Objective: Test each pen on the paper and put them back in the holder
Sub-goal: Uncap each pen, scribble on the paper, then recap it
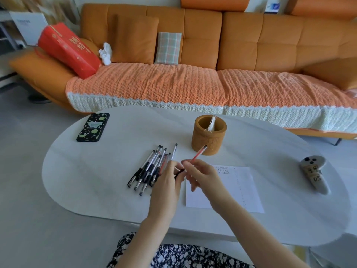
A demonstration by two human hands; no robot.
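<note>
Slanting up-right toward the holder (207, 141), the red pen (198, 154) is pinched by left hand (167, 182) and right hand (201, 176).

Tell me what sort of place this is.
Most likely a home living room: a long orange sofa with a plaid cushion on it, and a low white table in front with a phone lying on it.

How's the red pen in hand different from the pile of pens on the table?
The red pen is held up between the left hand and right hand, angled toward the holder; the pile of pens lies flat on the table. The red pen's barrel is red; the pile's are mostly pale with black grips. Both are slim pens outside the holder.
</note>
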